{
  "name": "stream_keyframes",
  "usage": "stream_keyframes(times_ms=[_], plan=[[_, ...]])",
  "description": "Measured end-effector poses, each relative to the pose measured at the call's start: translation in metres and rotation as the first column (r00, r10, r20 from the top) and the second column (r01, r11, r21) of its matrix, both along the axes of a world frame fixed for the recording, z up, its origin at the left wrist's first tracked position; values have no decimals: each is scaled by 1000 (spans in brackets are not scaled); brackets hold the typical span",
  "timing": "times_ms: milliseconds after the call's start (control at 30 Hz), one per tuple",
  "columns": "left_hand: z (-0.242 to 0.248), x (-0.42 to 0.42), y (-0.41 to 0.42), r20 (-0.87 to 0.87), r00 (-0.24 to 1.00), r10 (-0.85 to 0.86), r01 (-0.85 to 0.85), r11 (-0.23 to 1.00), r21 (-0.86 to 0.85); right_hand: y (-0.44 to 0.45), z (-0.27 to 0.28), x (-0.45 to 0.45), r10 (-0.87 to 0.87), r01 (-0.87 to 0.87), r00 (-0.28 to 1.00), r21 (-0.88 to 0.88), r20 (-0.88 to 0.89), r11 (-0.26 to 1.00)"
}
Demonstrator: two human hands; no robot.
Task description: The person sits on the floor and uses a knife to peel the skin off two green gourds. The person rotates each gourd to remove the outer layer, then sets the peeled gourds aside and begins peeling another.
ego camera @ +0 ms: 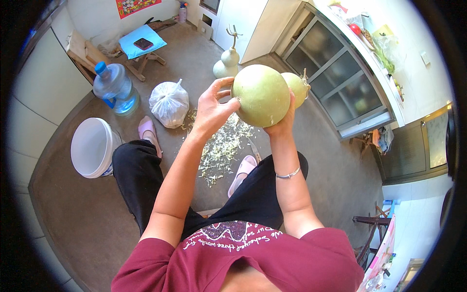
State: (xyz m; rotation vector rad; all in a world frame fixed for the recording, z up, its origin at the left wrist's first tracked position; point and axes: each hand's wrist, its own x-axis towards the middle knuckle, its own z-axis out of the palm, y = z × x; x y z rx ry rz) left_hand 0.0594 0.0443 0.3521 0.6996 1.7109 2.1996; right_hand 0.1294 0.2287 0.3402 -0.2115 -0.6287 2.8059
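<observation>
A large pale green bottle gourd [261, 95] is raised before me, its round bottom turned towards the camera and its smaller lobe with a dry stem pointing away to the right. My left hand [218, 107] touches its left side with thumb and fingertips, fingers spread. From below and the right, my right hand [282, 118] supports it, partly hidden behind the gourd. Beyond it another bottle gourd [230, 58] with a branched stem stands upright on the floor. Pale shavings [220, 153] lie scattered between my feet, and a knife [254, 149] rests beside them near my right slipper.
To the left are a white plastic bucket [91, 148], a blue-capped water jug [118, 89] and a tied white plastic bag [169, 104]. A phone [143, 44] lies on a blue-covered folding stool [131, 51]. A glass-doored cabinet [339, 69] stands at the right.
</observation>
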Motion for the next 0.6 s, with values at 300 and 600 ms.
stream_keyframes(times_ms=[300, 600], plan=[[-7, -1, -4, 188, 982, -37, 9, 989, 146, 7, -15, 0, 204, -223, 950, -58, -237, 973], [4, 2, -17, 359, 924, -130, 105, 990, 90, 5, -16, 2, 279, -303, 917, -45, -284, 952]])
